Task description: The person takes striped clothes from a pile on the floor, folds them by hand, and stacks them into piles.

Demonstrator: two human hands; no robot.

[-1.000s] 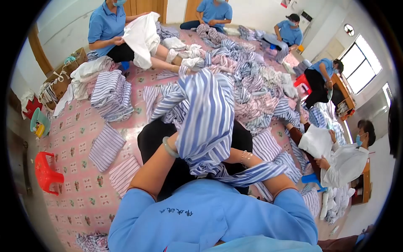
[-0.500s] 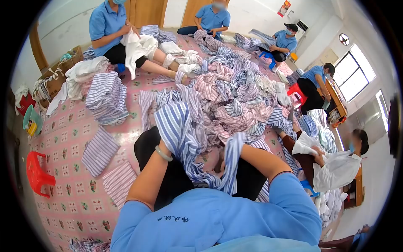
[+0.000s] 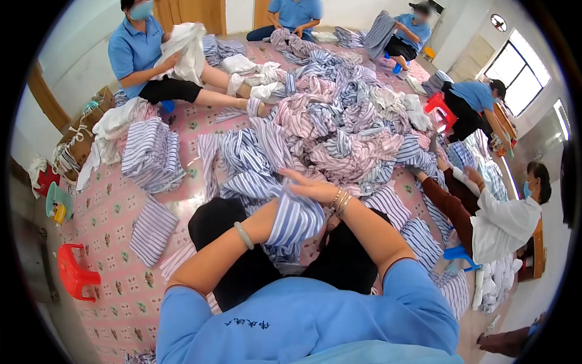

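A blue-and-white striped garment [image 3: 297,219] hangs bunched above my lap, between my knees. My left hand [image 3: 265,219], with a pale bangle at the wrist, reaches into its folds; the cloth hides those fingers. Over the garment's top edge extends my right hand [image 3: 312,189], gold bangles on the wrist, its fingers straight and apart from a grip. Whether its palm touches the cloth I cannot tell. Just beyond my hands lies more blue striped cloth [image 3: 251,184], at the near edge of a large heap of striped clothes [image 3: 339,127].
Folded striped stacks [image 3: 151,148] and a single folded piece [image 3: 153,230] lie left on the pink patterned floor covering [image 3: 109,255]. A red stool [image 3: 77,273] stands farther left. Several people sit around the heap, one in white [image 3: 506,221] at my right. Folded striped pieces [image 3: 420,242] lie beside my right knee.
My right hand has let go of the striped cloth it held and moved up and left, its fingers now stretched out. My left hand has shifted right and lower with the garment.
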